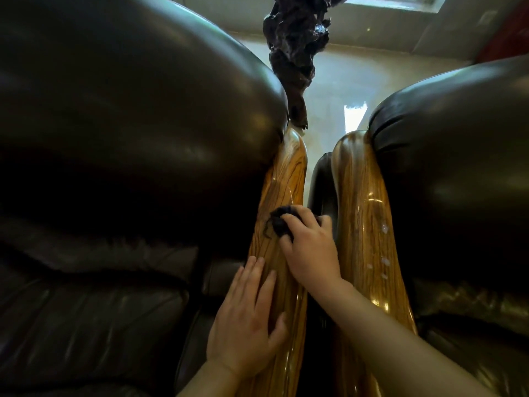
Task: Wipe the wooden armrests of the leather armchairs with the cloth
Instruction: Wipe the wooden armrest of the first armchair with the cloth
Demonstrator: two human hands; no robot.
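Two glossy wooden armrests run side by side away from me. The left armrest [282,179] belongs to the dark leather armchair [128,124] on the left, the right armrest [363,202] to the armchair [458,173] on the right. My right hand [310,250] presses a small dark cloth [282,222] onto the left armrest about halfway along it. My left hand [249,316] lies flat on the same armrest nearer to me, fingers spread, holding nothing. A few pale smudges [385,262] show on the right armrest.
A dark gnarled wooden sculpture [294,53] stands beyond the armrests on a shiny pale floor [343,81]. A narrow gap with dark leather [322,184] separates the two armrests. A window [400,1] is at the top right.
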